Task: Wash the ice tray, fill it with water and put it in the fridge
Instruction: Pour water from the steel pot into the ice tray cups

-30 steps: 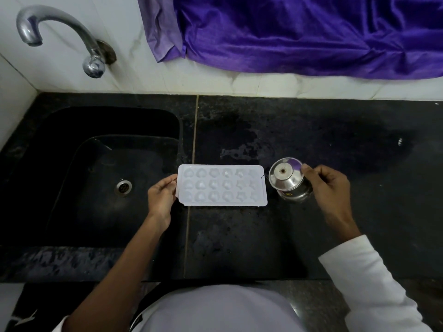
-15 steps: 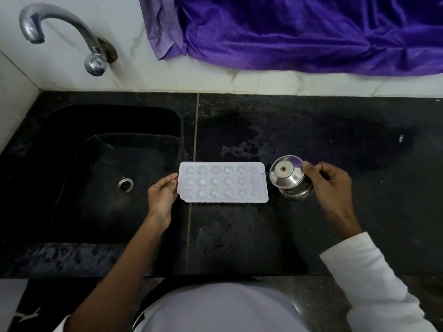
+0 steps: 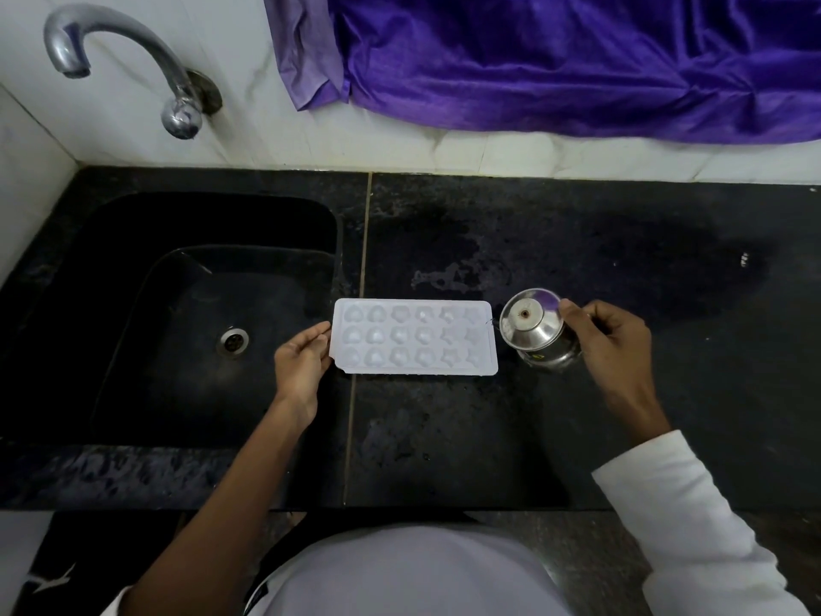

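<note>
**Tray on the desk, a steel pot tipped beside it**

From the head view, the white ice tray [image 3: 413, 336] lay flat on the black stone desk [image 3: 644, 242]. Its long side ran left to right, and its left end was just beside the rim of the dark sink [image 3: 342, 242]. I could make out three rows of small moulded pockets, some heart-shaped and some star-shaped, but not whether they held any water.

The left hand [image 3: 300, 362] reached in over the sink's corner. Its fingers were nearly straight and lay against the tray's short left edge, touching it rather than wrapped round it. That forearm was bare.

The right hand [image 3: 608, 344] came out of a white sleeve [image 3: 693, 517], and its curled fingers gripped a small steel pot [image 3: 535, 331]. The pot was just off the tray's right end and leaned over towards it, with its round shiny face turned up and to the left. I could not tell whether it rested on the desk or hung just above it.

In the sink, the round metal drain [image 3: 232, 341] showed to the left of the left hand. A curved chrome tap [image 3: 129, 42] stuck out of the white tiled wall above it. A shiny purple cloth [image 3: 577, 60] hung down the wall behind the desk. A pale wet patch [image 3: 448, 277] sat on the stone just behind the tray.
</note>
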`<state>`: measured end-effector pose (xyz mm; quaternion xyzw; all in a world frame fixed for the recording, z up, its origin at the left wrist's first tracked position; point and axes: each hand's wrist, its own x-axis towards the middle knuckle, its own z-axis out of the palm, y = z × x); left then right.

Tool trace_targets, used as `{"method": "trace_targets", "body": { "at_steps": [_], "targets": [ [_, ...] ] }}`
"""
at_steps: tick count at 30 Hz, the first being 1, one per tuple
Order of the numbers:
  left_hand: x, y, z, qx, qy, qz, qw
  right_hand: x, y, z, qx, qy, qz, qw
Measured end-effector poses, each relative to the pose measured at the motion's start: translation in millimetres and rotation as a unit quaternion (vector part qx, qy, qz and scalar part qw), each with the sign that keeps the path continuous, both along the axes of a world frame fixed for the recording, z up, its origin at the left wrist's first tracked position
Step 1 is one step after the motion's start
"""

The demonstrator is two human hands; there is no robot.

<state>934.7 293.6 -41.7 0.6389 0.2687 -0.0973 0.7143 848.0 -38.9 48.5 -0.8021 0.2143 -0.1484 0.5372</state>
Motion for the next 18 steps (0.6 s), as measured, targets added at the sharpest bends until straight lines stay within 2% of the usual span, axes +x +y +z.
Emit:
{"method": "trace_targets", "body": {
  "at_steps": [18],
  "targets": [
    [-4,1,6,-0.004,0.003,0.003,1.0,9,10,-3,0.034,-0.019,0.017,0.999]
  ]
}}
